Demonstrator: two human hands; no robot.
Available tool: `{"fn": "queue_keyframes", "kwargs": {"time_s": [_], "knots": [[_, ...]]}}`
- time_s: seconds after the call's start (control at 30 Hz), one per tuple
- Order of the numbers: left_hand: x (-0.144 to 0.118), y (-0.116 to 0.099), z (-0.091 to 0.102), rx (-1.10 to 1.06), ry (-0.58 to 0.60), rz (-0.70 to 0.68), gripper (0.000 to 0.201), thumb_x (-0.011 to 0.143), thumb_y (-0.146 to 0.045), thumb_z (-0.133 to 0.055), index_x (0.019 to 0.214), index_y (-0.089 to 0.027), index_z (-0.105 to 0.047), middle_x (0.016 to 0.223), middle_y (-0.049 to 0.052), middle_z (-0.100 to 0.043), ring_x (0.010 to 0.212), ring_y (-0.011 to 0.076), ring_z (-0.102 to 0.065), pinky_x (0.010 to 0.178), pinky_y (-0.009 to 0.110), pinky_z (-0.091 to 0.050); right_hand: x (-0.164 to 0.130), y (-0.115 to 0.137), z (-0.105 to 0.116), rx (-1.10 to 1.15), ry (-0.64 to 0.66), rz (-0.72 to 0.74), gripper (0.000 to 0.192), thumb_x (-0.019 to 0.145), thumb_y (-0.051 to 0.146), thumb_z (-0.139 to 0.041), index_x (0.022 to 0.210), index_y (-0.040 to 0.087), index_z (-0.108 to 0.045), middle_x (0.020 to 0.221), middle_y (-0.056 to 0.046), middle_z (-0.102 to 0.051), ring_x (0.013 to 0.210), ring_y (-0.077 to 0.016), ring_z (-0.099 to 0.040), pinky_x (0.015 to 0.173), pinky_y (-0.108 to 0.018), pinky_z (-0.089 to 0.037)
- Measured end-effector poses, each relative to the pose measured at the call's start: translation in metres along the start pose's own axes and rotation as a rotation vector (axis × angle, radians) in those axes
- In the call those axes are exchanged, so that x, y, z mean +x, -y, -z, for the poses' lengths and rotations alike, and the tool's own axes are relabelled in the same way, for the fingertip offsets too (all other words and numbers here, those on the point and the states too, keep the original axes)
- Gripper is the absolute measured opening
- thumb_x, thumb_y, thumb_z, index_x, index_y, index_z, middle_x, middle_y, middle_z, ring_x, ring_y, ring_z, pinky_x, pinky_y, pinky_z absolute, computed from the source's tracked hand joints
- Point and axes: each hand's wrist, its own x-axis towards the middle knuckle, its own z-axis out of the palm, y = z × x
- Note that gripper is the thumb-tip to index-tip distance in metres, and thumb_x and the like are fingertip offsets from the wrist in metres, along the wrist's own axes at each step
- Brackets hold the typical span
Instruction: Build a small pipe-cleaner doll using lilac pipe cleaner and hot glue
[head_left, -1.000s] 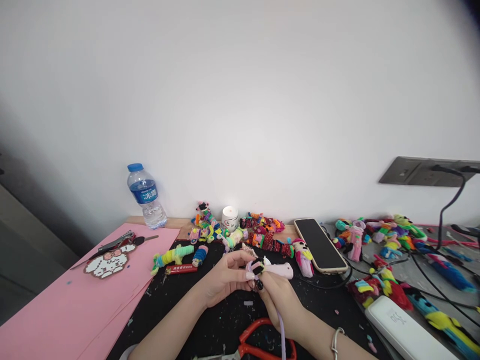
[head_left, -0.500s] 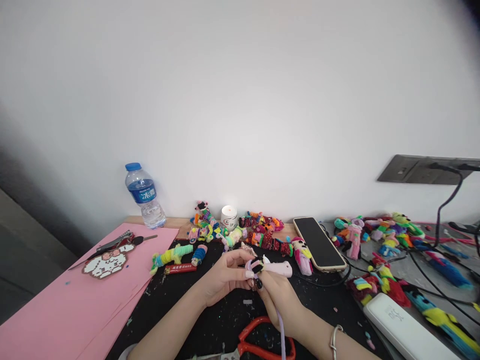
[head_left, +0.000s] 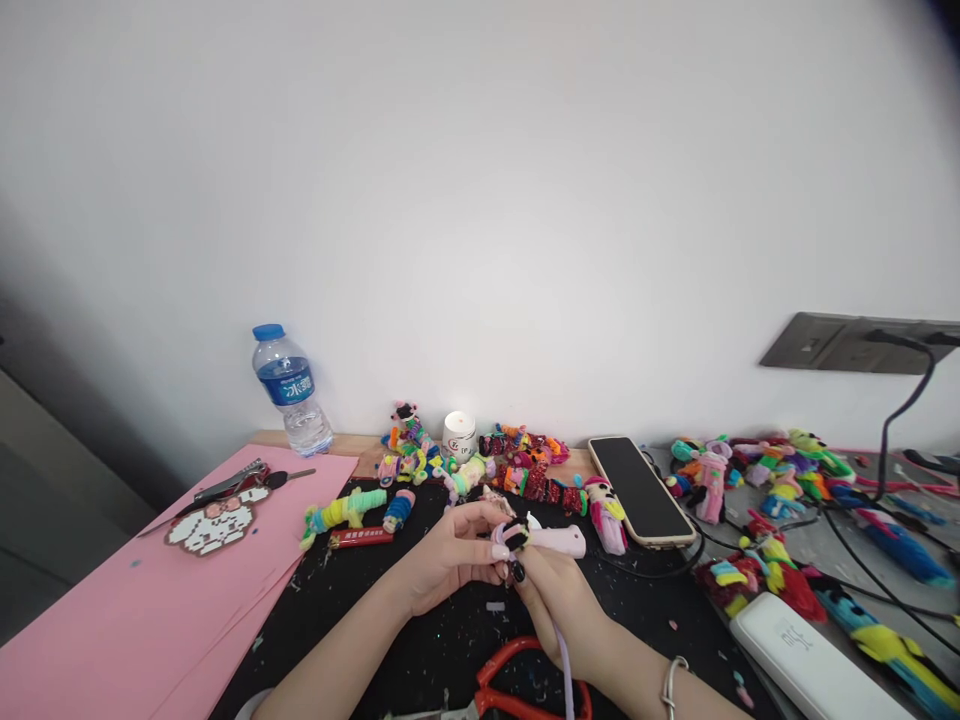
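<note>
Close together over the black mat (head_left: 420,640), my two hands work on one small figure (head_left: 514,533) of fuzzy black and lilac pipe cleaner. My left hand (head_left: 454,555) pinches it between thumb and fingers from the left. From the right, the closed fingers of my right hand (head_left: 561,603) meet at its lower edge, partly covering it. A lilac pipe cleaner (head_left: 565,672) hangs down from under my right hand. Behind that hand lies a pale pink handle-like object (head_left: 561,541), its other end hidden. Red-handled scissors (head_left: 499,668) lie just below my hands.
Pink paper (head_left: 112,620), a water bottle (head_left: 291,395) and a dog-shaped bead piece (head_left: 214,525) are on the left. Pipe-cleaner figures (head_left: 409,450) and a paper cup (head_left: 459,434) line the wall. Rightward are a phone (head_left: 641,490), more figures, a white power bank (head_left: 810,655) and black cables (head_left: 885,440).
My hands stay nearly in place on the figure, with only a slight shift of the fingers. The whole view has moved a little.
</note>
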Motion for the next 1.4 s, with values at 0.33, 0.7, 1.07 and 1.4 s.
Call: {"fn": "queue_keyframes", "kwargs": {"time_s": [0.33,0.7,1.07,1.4], "knots": [[0.0005,-0.0004,-0.0010,-0.002,0.001,-0.002,0.025,0.063,-0.015,-0.077,0.084,-0.016,-0.064,0.076,0.000,-0.063,0.058,0.0087,-0.061,0.055,0.018,-0.049,-0.0012,-0.0006,-0.0011,0.007,0.014,-0.003,0.019,0.089,0.012,-0.031,0.096,0.016,-0.047,0.077,-0.007,-0.057,0.066,-0.0178,-0.051,0.060,-0.029,-0.043],[-0.0005,-0.0010,-0.0009,-0.011,-0.004,0.002,0.023,0.064,-0.012,-0.076,0.082,-0.015,-0.063,0.074,0.001,-0.064,0.057,0.0093,-0.061,0.054,0.018,-0.049,0.0003,0.0000,0.0000,-0.051,-0.009,0.028,0.016,0.089,0.012,-0.030,0.090,0.017,-0.045,0.073,-0.005,-0.056,0.061,-0.0163,-0.047,0.056,-0.027,-0.039],[-0.0003,-0.0017,-0.0013,-0.003,-0.009,0.009,0.023,0.064,-0.013,-0.076,0.082,-0.016,-0.062,0.073,0.000,-0.063,0.057,0.0089,-0.061,0.054,0.018,-0.049,0.0006,0.0004,0.0000,-0.042,-0.012,0.016,0.015,0.088,0.011,-0.031,0.087,0.018,-0.043,0.070,-0.004,-0.054,0.058,-0.0158,-0.046,0.053,-0.026,-0.037],[0.0007,-0.0008,0.0002,0.005,-0.002,0.011,0.023,0.065,-0.013,-0.076,0.084,-0.016,-0.063,0.074,0.000,-0.063,0.058,0.0091,-0.061,0.055,0.019,-0.049,0.0001,0.0004,0.0000,-0.028,0.010,0.005,0.015,0.088,0.010,-0.030,0.089,0.019,-0.043,0.072,-0.004,-0.055,0.060,-0.0164,-0.046,0.056,-0.027,-0.038]]}}
